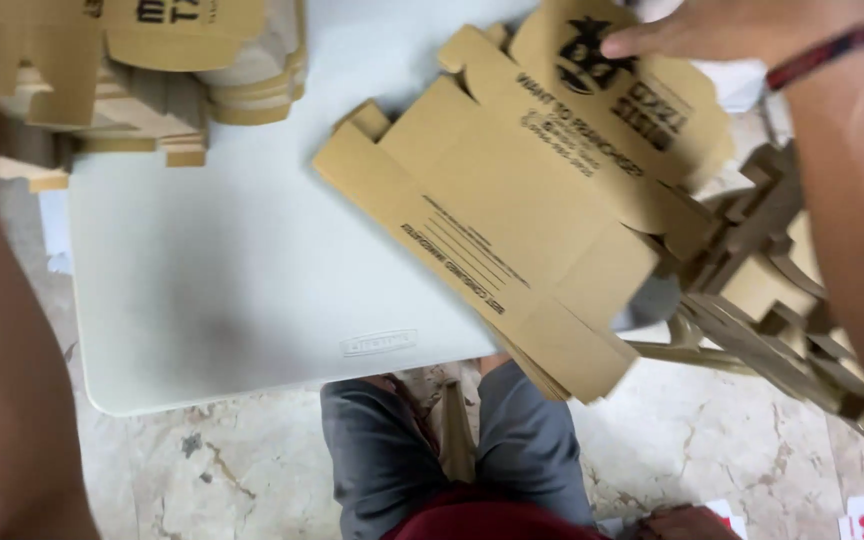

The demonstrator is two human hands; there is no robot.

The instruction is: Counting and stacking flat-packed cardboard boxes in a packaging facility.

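Right hand [722, 28] comes in at one o'clock, fingers flat and together, fingertips pressing down on the top flap of a flat carton [522, 215]. It pins the carton rather than clamps it; no fingers curl around an edge that I can see. The carton is an unfolded brown cardboard blank, lying slantwise from the table's middle out past its edge at four o'clock, where its lower corner overhangs the floor. Black print marks it: a round emblem under the fingertips, blocks of lettering beside it, and a lined form panel lower down toward six o'clock. More blanks lie under it, their edges peeping out at the lower corner.

A dark red band [822, 55] circles the right wrist. The left arm [2, 330] fills the nine o'clock side as a blur; the hand itself is out of frame, so its grip cannot be told.

The table [222, 290] is pale, with rounded corners and a small embossed plate near its front edge. At eleven o'clock sits a stack [152, 75] of folded brown cartons, black print on the top one. At three o'clock a loose heap [772, 290] of brown blanks lies well off the table. Below, at six o'clock, grey trousers [382, 450] over a marble floor [242, 470].
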